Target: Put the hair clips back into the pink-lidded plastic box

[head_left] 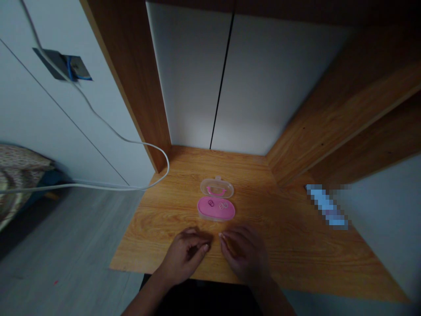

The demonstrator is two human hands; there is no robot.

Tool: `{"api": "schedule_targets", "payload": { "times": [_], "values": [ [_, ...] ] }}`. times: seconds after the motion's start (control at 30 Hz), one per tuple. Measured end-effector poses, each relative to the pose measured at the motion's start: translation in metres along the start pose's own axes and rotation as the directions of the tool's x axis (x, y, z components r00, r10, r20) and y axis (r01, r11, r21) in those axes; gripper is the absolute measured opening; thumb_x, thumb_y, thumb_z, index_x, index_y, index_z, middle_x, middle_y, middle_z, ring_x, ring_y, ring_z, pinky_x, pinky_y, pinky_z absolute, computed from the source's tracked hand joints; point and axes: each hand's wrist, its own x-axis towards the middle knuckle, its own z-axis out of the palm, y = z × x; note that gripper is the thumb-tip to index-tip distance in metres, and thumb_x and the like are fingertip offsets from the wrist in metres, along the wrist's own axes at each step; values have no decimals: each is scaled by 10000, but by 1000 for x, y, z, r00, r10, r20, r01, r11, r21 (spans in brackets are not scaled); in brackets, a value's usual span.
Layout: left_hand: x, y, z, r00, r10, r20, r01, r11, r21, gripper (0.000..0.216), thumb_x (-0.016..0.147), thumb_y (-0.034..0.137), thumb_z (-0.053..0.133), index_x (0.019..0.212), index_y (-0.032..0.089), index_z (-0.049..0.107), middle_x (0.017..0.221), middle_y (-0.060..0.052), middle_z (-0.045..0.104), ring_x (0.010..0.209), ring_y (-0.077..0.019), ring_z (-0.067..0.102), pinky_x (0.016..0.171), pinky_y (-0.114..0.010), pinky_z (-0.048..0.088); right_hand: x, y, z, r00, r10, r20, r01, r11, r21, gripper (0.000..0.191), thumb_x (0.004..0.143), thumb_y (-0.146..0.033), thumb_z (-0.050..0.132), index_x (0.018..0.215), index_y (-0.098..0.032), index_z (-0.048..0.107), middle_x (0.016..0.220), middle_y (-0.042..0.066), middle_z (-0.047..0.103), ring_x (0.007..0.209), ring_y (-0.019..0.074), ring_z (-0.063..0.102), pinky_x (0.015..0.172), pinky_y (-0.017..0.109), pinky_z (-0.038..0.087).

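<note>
My left hand (184, 256) is just over the front of the wooden desk, thumb and fingers drawn together; whatever it pinches is too small or hidden. Facing it, my right hand (246, 252) is slightly blurred, its thumb and fingertips also closed, and their contents cannot be made out. Beyond both hands lies an oval pink case (216, 214), opened out. Its clear lid (204, 188) with a pink handle leans back on the far side. On the pink surface rest dark thin rings (211, 203) at the left and pale thin rings (223, 206) at the right, resembling small hair ties.
The wooden desktop (177, 202) meets a white back panel and wooden side boards. A pixelated bluish object (325, 206) lies at the right. A white cable (168, 164) loops over the desk's left edge. An open wall socket box (77, 67) is at upper left.
</note>
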Motion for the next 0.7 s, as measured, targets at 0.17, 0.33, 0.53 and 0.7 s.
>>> {"api": "schedule_targets", "payload": {
  "times": [0.17,0.33,0.53,0.7],
  "values": [
    [2,1,1,999,45,-23,-44,998,40,315,998,323,468,872,188,724,714,-42,659,729,-187,606,698,-298,470,40,17,1,995,30,95,-24,998,-62,50,837,-191,658,816,-226,688,785,26,736,734,185,674,744,341,545],
    [2,-7,4,999,23,-49,-17,994,107,283,982,261,482,817,191,700,714,-46,654,734,-191,603,686,-306,473,72,24,15,988,5,156,4,999,-54,40,811,-202,699,792,-236,707,791,9,751,777,190,685,779,329,541],
    [7,-10,9,988,31,-153,19,950,313,232,950,238,535,1136,206,669,935,-95,644,933,-248,583,844,-406,487,80,16,15,989,-49,137,55,998,-40,62,844,-204,661,803,-230,698,799,24,743,784,191,677,847,364,534],
    [8,-5,11,1000,17,6,-18,873,487,333,920,304,610,1251,273,631,1038,-96,582,987,-281,542,845,-445,466,60,11,5,998,-51,25,51,999,5,67,845,-178,670,888,-227,689,811,33,732,751,185,672,725,338,545]
  ]
}}
